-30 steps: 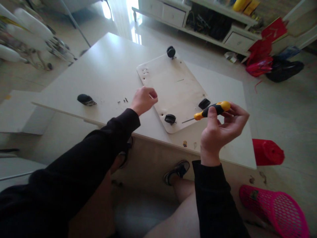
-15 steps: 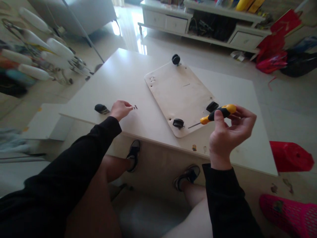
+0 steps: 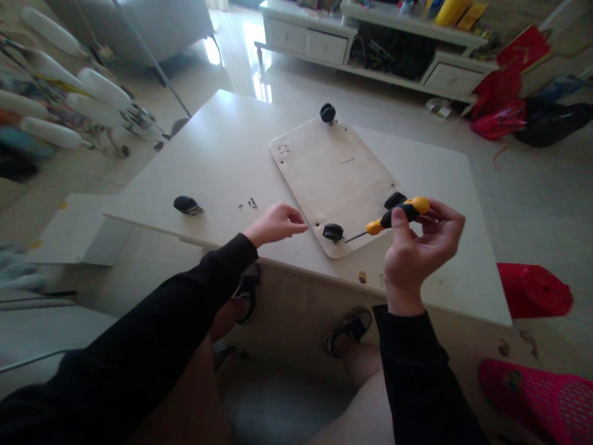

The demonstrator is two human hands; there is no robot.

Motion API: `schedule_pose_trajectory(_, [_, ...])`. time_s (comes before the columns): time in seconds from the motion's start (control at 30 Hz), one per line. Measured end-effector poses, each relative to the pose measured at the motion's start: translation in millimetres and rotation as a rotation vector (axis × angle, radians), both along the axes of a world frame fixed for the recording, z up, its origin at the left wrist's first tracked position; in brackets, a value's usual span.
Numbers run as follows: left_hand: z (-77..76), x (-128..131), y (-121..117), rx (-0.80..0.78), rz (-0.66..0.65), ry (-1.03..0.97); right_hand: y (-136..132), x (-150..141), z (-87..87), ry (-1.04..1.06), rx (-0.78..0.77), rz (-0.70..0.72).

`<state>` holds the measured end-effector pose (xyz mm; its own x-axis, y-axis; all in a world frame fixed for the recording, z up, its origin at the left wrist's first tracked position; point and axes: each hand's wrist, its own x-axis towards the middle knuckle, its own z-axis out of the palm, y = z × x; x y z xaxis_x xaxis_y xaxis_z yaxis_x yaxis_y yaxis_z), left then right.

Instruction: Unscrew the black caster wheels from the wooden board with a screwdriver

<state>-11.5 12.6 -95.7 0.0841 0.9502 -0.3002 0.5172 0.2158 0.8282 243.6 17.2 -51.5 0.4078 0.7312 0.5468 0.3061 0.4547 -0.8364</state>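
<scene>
My right hand (image 3: pixel 424 247) grips a yellow-and-black screwdriver (image 3: pixel 397 215), its shaft slanting down left toward the near corner of a pale wooden board (image 3: pixel 333 179). Close to that tip stands a black caster wheel (image 3: pixel 333 232). A second caster (image 3: pixel 395 200) sits at the right corner, partly behind the screwdriver, and a third caster (image 3: pixel 327 112) at the far corner. The board's left corner shows only holes. My left hand (image 3: pixel 279 223) hovers by the board's left edge with fingers pinched; whatever is between them is too small to make out. Several small screws (image 3: pixel 251 203) lie on the white table (image 3: pixel 222 148).
A loose black caster (image 3: pixel 187 205) lies at the table's left. Beyond the table stands a white cabinet (image 3: pixel 324 46). On the floor at right are a red stool (image 3: pixel 535 290) and a pink basket (image 3: pixel 542 392). An exercise machine with white padded bars (image 3: pixel 104 88) is at left.
My left hand has moved right from the screws to the board's edge, fingers still pinched. The screwdriver tip has shifted slightly left, closer to the near caster.
</scene>
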Motion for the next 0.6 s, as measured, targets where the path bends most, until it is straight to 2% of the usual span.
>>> schedule_pose_trajectory(0.07, [-0.5,25,-2,-0.018,-0.115,-0.026,0,-2,-1.7,-0.016,-0.006,-0.008])
schedule_pose_trajectory(0.2, [-0.7,53,2,0.016,-0.142,0.027,0,-3,-3.6,-0.006,-0.015,-0.001])
schedule_pose_trajectory(0.4, [-2.6,57,10,0.087,-0.104,0.109,-3,-7,-2.9,0.033,-0.006,0.041])
schedule_pose_trajectory(0.6, [-10.2,56,12,0.123,-0.092,0.094,-8,-11,-8.5,-0.056,0.023,0.104])
